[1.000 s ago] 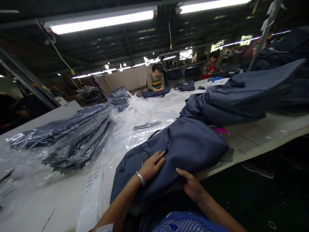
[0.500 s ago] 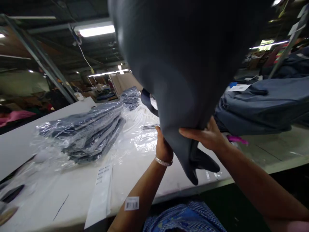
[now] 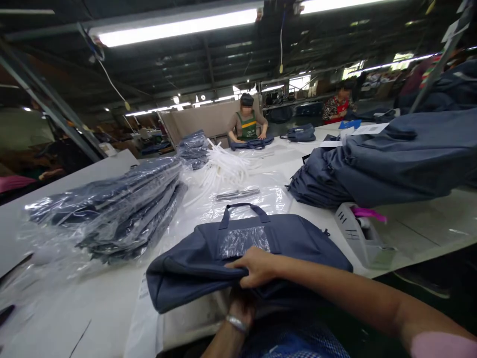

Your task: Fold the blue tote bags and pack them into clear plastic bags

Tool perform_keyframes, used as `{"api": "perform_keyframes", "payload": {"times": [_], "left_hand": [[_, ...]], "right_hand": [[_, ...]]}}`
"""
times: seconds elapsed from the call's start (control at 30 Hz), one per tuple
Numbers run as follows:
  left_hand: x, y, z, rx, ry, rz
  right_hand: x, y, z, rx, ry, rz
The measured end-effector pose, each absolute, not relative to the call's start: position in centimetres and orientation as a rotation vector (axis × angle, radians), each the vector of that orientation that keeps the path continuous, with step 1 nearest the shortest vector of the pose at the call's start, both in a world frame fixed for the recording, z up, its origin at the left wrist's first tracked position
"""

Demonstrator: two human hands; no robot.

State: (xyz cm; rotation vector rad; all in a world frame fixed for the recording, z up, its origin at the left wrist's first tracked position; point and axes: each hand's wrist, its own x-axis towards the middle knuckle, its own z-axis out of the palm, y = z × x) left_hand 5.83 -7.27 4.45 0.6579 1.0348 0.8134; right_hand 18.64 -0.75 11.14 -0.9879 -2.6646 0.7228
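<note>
A navy duffel bag [image 3: 301, 238] lies flattened across the table's front edge, its near side raised. It has a strap handle [image 3: 244, 208] standing up at the back and a shiny clear pocket [image 3: 244, 241] on top. My right hand [image 3: 259, 268] grips the near edge of the bag, thumb and fingers closed on the fabric. Below that edge is my left hand [image 3: 242, 304], with a bracelet at the wrist; its fingers are hidden under the bag and blurred.
Plastic-wrapped navy bags [image 3: 126, 204] are stacked at left. White straps [image 3: 227, 166] lie behind, near a clear plastic sheet [image 3: 276, 194]. More navy bags [image 3: 402, 159] are piled at right beside a tape dispenser [image 3: 365, 238]. A co-worker [image 3: 248, 124] handles a bag across the table.
The duffel bag has come down from hanging upright before me to lying across the table edge. My right hand has moved left along it; my left hand has gone beneath it.
</note>
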Motion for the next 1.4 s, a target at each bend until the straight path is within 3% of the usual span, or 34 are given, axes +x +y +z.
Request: {"api": "perform_keyframes", "payload": {"times": [0.07, 0.17, 0.33, 0.5, 0.6, 0.73, 0.9, 1.17, 1.4], "left_hand": [[2.6, -9.4, 3.8, 0.675, 1.093, 0.602], [-1.4, -10.5, 6.3, 1.090, 1.044, 0.159], [-1.8, -6.3, 10.4, 2.038, 1.219, 0.460], [-0.1, -3.8, 3.8, 2.707, 1.160, 0.276], [0.0, -4.6, 0.7, 2.907, 1.144, 0.319], [-0.4, -5.4, 0.3, 2.970, 1.152, 0.371], [-0.5, -5.1, 0.7, 2.887, 1.132, 0.369], [-0.7, -4.9, 2.1, 2.468, 1.140, 0.385], [1.2, -0.3, 8.4, 2.545, 1.294, 0.757]], "right_hand": [[18.5, -1.8, 8.7, -0.963, -2.702, 0.652], [17.9, -3.4, 5.5, -0.947, -2.721, 0.536], [17.1, -5.1, 3.2, -0.941, -2.755, 0.400], [21.1, -2.1, 5.9, -0.701, -2.771, 0.675], [23.8, 3.2, 8.1, -1.066, -2.413, 0.761], [25.1, 11.9, 9.0, -1.660, -1.883, 0.681], [24.5, 17.1, 8.9, -1.792, -1.738, 0.806], [25.0, 5.3, 6.7, -1.115, -2.209, 0.614], [25.4, -0.5, 3.4, -0.934, -2.246, 0.449]]}}
